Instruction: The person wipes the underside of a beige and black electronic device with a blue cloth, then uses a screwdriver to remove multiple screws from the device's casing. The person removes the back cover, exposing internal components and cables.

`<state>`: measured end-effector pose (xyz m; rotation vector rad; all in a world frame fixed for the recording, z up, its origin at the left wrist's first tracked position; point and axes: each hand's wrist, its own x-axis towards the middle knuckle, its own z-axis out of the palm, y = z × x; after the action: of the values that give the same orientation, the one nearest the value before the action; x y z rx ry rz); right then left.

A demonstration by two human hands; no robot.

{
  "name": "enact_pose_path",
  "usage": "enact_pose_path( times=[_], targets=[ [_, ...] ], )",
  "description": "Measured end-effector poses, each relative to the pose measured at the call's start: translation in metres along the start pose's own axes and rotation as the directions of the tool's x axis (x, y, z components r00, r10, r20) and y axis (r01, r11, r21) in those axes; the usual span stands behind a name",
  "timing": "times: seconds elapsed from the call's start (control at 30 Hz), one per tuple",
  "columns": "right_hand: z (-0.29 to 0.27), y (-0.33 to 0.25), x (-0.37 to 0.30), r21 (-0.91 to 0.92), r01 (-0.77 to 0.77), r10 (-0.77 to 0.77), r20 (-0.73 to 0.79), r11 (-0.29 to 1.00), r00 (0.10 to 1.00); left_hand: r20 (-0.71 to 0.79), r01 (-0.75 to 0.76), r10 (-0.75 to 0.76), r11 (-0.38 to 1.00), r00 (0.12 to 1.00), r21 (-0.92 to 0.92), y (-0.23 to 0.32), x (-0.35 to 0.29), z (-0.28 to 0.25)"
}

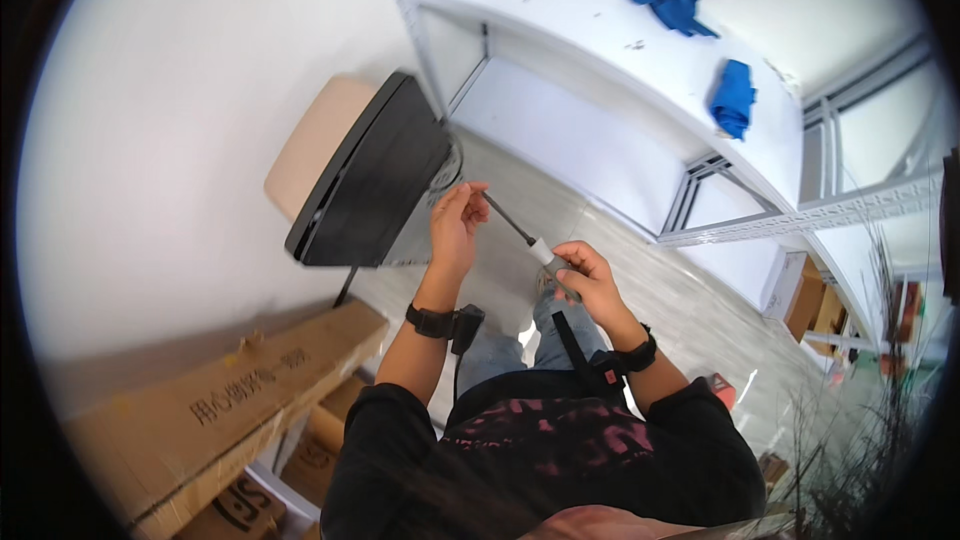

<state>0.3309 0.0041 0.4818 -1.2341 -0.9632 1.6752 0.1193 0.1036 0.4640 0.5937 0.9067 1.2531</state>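
My right hand [590, 278] is wrapped round the grey handle of a screwdriver [511, 219], whose dark shaft points up and to the left. At the tip of that shaft, the fingers of my left hand [456, 230] are pinched together. Whether a bit or a screw sits between those fingertips is too small to make out. Just left of my left hand stands a chair-like piece [385, 175] with a dark flat panel and a beige padded part behind it.
A long cardboard box [235, 405] lies on a shelf at the lower left, with more boxes below. A white metal shelf unit [560, 10] at the far side bears two blue cloths [672, 2] and small scattered bits. Dry, twiggy stalks [850, 420] rise at the right.
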Motion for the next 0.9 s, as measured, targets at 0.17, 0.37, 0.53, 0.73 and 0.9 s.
enact_pose_path(
  times=[0.17,0.37,0.53,0.73,0.9],
  targets=[
    [-0.091,-0.031,0.007,0.165,0.122,-0.082,-0.231,0.979,0.970,0.165,0.004,-0.040,0.977,0.986,0.214,-0.005,0.066,0.104],
    [-0.201,-0.066,0.058,0.194,0.206,-0.127,-0.355,0.959,0.926,0.207,-0.057,-0.074,0.825,0.975,0.562,-0.050,0.159,0.199],
    [-0.267,-0.089,0.091,0.206,0.203,-0.112,-0.384,0.957,0.917,0.180,-0.179,0.066,0.658,0.981,0.731,-0.099,0.238,0.245],
    [-0.304,-0.088,0.113,0.239,0.163,-0.062,-0.383,0.957,0.922,0.191,-0.294,0.240,0.529,0.952,0.796,-0.131,0.276,0.279],
    [-0.317,-0.092,0.128,0.261,0.147,-0.036,-0.389,0.954,0.921,0.321,-0.428,0.319,0.364,0.892,0.827,-0.136,0.288,0.283]
  ],
)
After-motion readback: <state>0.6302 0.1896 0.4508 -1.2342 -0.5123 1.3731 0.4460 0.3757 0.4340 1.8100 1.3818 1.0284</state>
